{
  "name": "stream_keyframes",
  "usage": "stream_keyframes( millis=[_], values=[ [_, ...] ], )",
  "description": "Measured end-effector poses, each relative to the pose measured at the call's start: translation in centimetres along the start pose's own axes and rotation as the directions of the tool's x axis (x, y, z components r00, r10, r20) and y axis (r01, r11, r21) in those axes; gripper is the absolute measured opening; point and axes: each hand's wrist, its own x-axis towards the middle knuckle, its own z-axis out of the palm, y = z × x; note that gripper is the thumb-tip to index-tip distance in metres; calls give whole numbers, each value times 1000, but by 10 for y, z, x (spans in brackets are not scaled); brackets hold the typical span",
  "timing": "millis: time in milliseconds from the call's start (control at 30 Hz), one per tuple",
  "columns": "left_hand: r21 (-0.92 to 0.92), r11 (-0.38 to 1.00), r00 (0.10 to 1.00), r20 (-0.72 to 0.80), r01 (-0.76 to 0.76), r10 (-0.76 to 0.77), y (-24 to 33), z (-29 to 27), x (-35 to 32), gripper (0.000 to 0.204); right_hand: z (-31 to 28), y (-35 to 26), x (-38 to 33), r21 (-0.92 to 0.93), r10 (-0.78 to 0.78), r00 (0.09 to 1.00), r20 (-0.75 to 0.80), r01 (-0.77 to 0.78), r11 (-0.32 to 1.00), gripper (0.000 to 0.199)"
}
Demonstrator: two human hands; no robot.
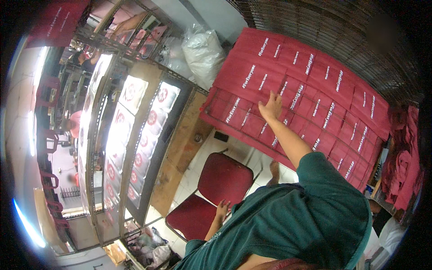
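My right hand (271, 107) is stretched out over a broad spread of red fabric pieces (310, 96) with white printing, laid in rows. Its fingers are apart and hold nothing; whether they touch the cloth I cannot tell. The pieces overlap, and a thin dark line of frame or cord crosses the nearer rows. Lower down, my left hand (222, 209) hangs beside a chair (225, 177) with dark red seat and back. Its fingers are loosely bent and apart, with nothing seen in them.
A metal rack (96, 193) on the left carries white sheets (152, 118) with red round prints. A stuffed white plastic bag (202, 56) stands behind. Red cloth (402, 166) hangs at the far right. A bare foot (274, 172) shows under the fabric's near edge.
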Motion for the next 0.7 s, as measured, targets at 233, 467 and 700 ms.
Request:
stream_keyframes(
  millis=[233, 467, 700],
  values=[
    [444, 791, 905, 266, -420, 331, -59, -13, 76, 52, -61, 110, -61, 301, -432, 901, 38, 402, 865, 50],
    [307, 917, 934, 322, -256, 153, 33, 72, 113, 48, -207, 273, -92, 188, -237, 961, -141, 261, 947, 46],
    [336, 898, 846, 529, -284, 70, 103, 195, 89, 53, -350, 399, -157, 195, 264, 829, -492, -191, 962, 43]
  ],
)
